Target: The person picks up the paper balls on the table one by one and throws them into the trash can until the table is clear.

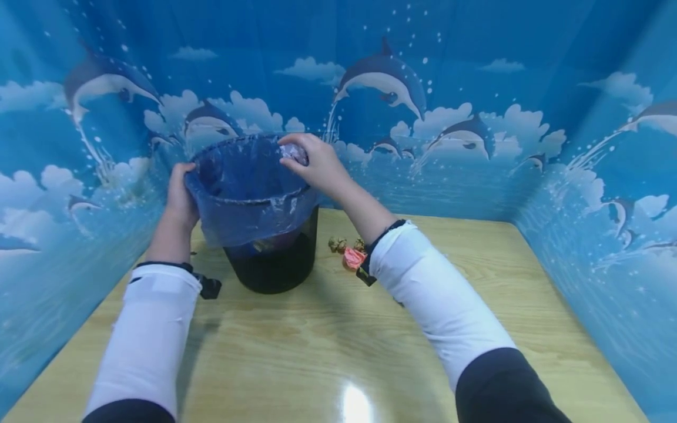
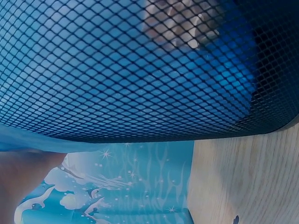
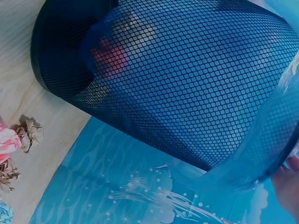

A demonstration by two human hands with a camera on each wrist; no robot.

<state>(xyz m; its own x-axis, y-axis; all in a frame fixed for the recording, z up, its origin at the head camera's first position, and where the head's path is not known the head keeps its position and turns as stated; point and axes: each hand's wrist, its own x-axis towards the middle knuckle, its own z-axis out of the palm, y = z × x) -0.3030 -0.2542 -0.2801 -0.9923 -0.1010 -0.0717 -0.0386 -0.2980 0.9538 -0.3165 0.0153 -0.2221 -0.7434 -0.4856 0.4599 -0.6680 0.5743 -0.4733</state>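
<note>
A black mesh wastebasket (image 1: 277, 267) lined with a blue plastic bag (image 1: 238, 220) stands tilted on the table, the bag folded over its rim. My left hand (image 1: 180, 197) grips the rim on the left side, and the bin's wall fills most of the left wrist view. At the right of the rim, my right hand (image 1: 319, 164) pinches a crumpled whitish-purple paper ball (image 1: 294, 154) between thumb and fingers, over the bin's mouth. Through the mesh, the right wrist view reveals a red crumpled ball (image 3: 110, 58) and a beige one (image 3: 138, 35) inside the bag.
To the bin's right, a pink crumpled ball (image 1: 353, 258) and brown crumpled paper (image 1: 337, 244) lie on the wooden table (image 1: 296, 352), partly behind the right wrist. A blue-white crumpled piece (image 3: 5, 212) shows at the right wrist view's edge. Dolphin-print sheets (image 1: 449, 182) enclose the table.
</note>
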